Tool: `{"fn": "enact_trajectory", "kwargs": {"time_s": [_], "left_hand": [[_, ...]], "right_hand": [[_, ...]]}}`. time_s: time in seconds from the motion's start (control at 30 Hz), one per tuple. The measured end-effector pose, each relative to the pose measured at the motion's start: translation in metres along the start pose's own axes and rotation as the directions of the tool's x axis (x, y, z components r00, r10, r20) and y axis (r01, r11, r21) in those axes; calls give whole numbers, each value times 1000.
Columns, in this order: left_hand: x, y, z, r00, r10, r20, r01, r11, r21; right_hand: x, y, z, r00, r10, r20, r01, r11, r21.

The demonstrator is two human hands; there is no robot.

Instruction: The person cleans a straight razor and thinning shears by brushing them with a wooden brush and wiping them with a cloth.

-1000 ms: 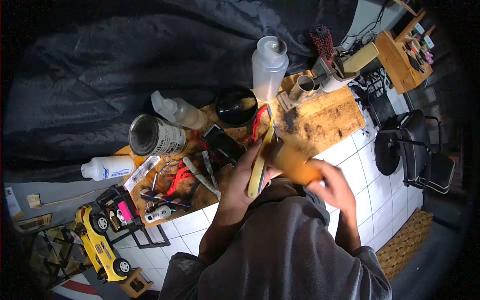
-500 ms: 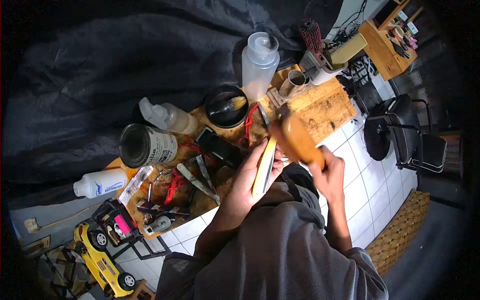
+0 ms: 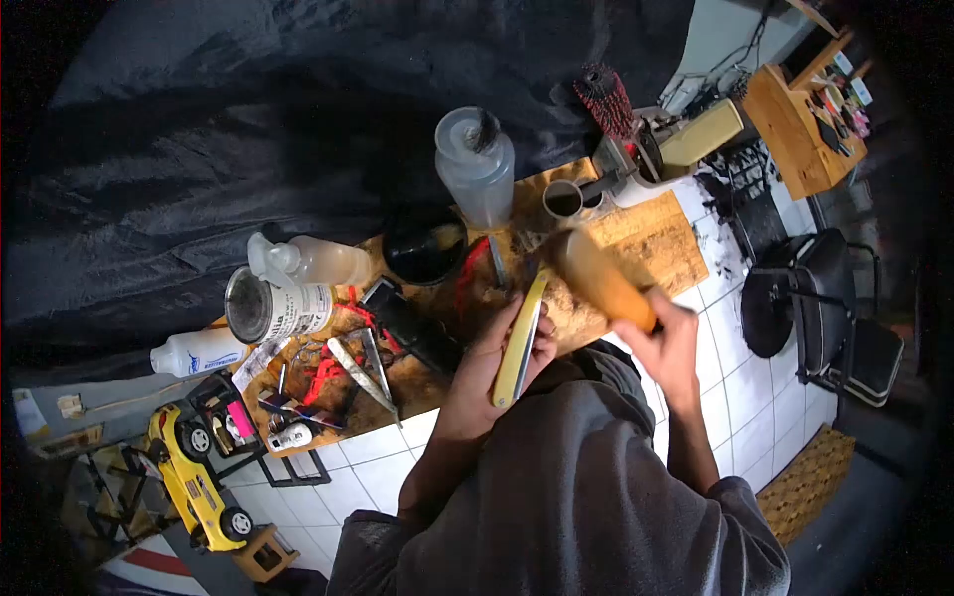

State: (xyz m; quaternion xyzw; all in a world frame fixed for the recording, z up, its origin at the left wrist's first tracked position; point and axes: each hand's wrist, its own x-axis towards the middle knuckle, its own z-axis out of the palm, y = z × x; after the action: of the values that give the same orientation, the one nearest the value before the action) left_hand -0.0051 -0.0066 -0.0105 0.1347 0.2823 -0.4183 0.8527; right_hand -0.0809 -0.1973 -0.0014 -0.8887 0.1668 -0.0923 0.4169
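My left hand (image 3: 480, 370) is closed around a straight razor (image 3: 517, 350) with a pale yellow handle, held slanting over the table's front edge. In my right hand (image 3: 668, 346) is a wooden brush (image 3: 606, 285), gripped by its orange-brown end and smeared by motion. The brush's far end is close to the upper tip of the razor. Left of my left hand lies a black case-like object (image 3: 422, 333). Beyond the razor are a black bowl (image 3: 402, 260) and a small red-handled tool (image 3: 471, 276).
On the wooden table (image 3: 661, 233) stand a clear bottle (image 3: 475, 184), a spray bottle (image 3: 328, 260), a large can (image 3: 303, 310) and a metal cup (image 3: 562, 201). Scissors and loose tools lie at the left. A black chair (image 3: 820, 288) stands on the tiled floor.
The view has shifted, so the table items appear moved. Both hands keep their hold; the brush is blurred in both frames and has swung slightly beside the razor.
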Motion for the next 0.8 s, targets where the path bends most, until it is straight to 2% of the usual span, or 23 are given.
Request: {"fn": "enact_trajectory", "kwargs": {"time_s": [0.03,0.1,0.13,0.17,0.23,0.27,0.3,0.33,0.37,0.4,0.43,0.5,0.53,0.57,0.6,0.63,0.67,0.7,0.77,0.8], "left_hand": [[1,0,3,1000,15,3,-15,1000,-10],[-1,0,6,1000,15,-23,-9,972,235],[12,3,-6,994,37,102,-57,976,210],[17,9,-16,980,-131,150,121,990,72],[14,9,-10,983,-113,146,93,987,133],[6,6,-5,1000,-17,-18,21,952,304],[-3,2,6,982,103,-160,-15,881,473],[3,-3,-17,956,279,94,-252,609,752],[10,-7,-39,861,335,383,-467,220,856],[9,-4,-32,958,236,161,-285,751,595],[6,-1,-22,999,12,34,-15,995,96],[1,-6,-11,999,3,33,-5,999,32],[0,-6,-9,999,-11,32,12,1000,-28],[1,-5,-12,998,-40,47,40,999,-10],[-2,-7,8,991,5,-131,6,997,83],[-7,-10,28,951,65,-301,-12,984,175],[-6,-8,26,927,170,-335,10,880,474],[22,8,-42,951,-236,197,206,965,160],[3,1,-12,999,-43,20,34,945,324],[3,0,-6,998,29,-53,-12,957,290]], "right_hand": [[0,3,-5,993,-80,81,69,988,136],[-6,13,-10,891,-267,368,236,963,127],[-9,7,-11,842,-325,431,340,939,44],[-10,-1,-10,787,-371,494,442,896,-31],[-3,-4,-5,780,-400,481,469,883,-25],[0,-3,-4,785,-414,461,483,875,-35],[5,2,-5,840,-362,405,422,904,-66],[9,11,-4,909,-209,360,250,966,-70],[13,17,-4,948,-46,314,71,995,-68],[22,16,-8,977,-80,196,98,991,-86],[27,10,-17,981,88,175,-53,979,-196],[28,21,-19,997,-12,76,19,996,-86],[24,26,-18,991,-44,125,46,999,-17],[18,30,-16,983,-81,165,73,996,53],[10,29,-12,960,-119,255,80,984,162],[4,17,-18,908,-108,404,91,994,62],[-2,6,-22,819,-74,569,215,959,-185],[1,-5,-20,742,-310,594,393,919,-11],[-6,1,-4,730,-523,440,543,835,91],[-8,5,-2,774,-502,385,518,852,71]]}}
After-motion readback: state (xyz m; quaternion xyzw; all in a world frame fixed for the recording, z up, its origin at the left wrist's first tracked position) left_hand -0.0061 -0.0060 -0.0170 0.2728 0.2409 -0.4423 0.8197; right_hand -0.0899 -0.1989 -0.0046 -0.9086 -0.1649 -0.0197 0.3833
